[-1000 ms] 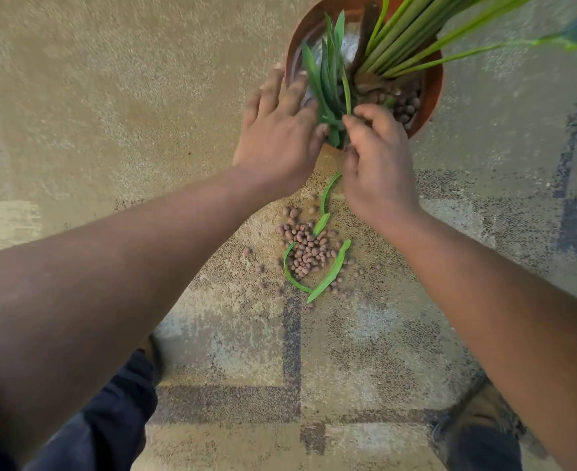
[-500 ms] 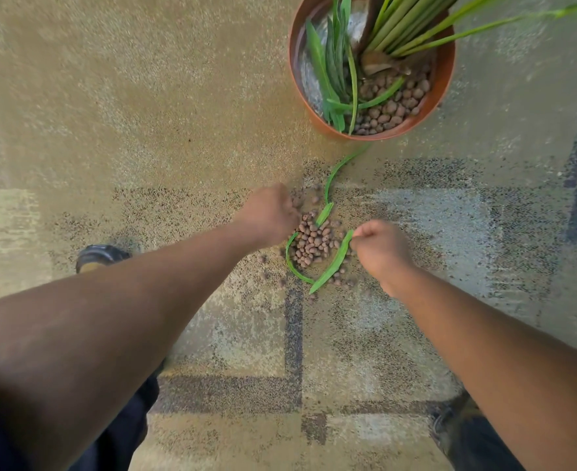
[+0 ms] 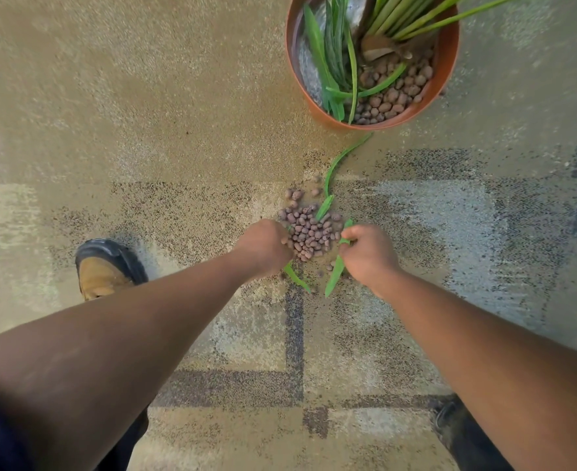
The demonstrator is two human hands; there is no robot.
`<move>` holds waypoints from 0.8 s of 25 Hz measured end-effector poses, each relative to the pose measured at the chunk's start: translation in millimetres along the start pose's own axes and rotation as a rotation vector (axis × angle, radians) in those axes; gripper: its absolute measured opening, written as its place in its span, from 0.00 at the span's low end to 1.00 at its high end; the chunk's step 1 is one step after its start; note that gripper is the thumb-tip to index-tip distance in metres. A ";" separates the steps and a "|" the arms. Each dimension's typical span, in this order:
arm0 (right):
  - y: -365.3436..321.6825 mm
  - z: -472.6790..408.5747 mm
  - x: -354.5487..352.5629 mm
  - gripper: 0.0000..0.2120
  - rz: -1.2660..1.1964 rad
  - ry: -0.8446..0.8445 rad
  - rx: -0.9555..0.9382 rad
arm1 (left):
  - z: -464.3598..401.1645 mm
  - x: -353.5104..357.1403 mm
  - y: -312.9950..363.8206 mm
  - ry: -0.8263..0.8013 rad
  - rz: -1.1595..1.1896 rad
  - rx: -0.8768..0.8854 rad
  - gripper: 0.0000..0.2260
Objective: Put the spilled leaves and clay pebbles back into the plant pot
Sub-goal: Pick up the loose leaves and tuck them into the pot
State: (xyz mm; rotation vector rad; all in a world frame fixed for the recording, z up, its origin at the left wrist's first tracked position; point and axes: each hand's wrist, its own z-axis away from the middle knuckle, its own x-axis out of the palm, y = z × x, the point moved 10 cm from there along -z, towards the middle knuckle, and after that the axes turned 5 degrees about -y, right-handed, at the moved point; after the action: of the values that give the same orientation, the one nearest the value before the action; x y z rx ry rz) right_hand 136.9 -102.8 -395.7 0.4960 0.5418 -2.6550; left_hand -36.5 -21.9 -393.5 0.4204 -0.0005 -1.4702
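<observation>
A heap of brown clay pebbles [image 3: 311,232] lies on the carpet between my hands. My left hand [image 3: 263,248] is curled against the heap's left side, its fingertips hidden among the pebbles. My right hand [image 3: 368,254] is closed around a green leaf [image 3: 334,278] at the heap's right side. Another leaf [image 3: 295,277] pokes out from under my left hand. A long thin leaf [image 3: 336,163] runs from the heap up toward the orange plant pot [image 3: 448,68] at the top right. The pot holds pebbles, loose leaves and the plant's stems.
The floor is a tan patterned carpet [image 3: 144,113]. My brown shoe [image 3: 105,270] stands to the left of my left forearm, and a dark shoe [image 3: 450,423] shows at the lower right. A few stray pebbles [image 3: 297,193] lie just above the heap.
Both hands came down from the pot to the spilled heap. Since half a second ago they have closed in on it, and the right hand has taken hold of a leaf.
</observation>
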 end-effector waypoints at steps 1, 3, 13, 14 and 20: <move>-0.7 1.9 -4.2 0.08 0.045 0.027 -0.024 | 2.5 -8.2 -0.5 0.031 0.033 -0.002 0.13; -2.2 7.9 -14.5 0.04 0.028 0.087 -0.052 | 8.1 -26.8 -2.9 0.110 0.127 -0.019 0.05; -91.1 57.9 -166.7 0.13 -0.829 0.705 -0.360 | 77.0 -166.5 101.0 0.604 0.600 0.463 0.12; -98.5 58.0 -184.9 0.12 -0.870 0.773 -0.377 | 80.4 -182.3 112.5 0.686 0.546 0.494 0.12; -129.3 30.3 -234.7 0.10 -0.591 0.947 -0.329 | 52.5 -223.9 165.7 0.877 0.079 0.562 0.22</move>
State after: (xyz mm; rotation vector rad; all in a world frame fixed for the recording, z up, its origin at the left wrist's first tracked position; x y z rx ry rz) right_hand 275.9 63.5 -235.3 1.7111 1.5591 -2.5818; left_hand 83.8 185.7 -242.6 1.4779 0.2695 -1.0899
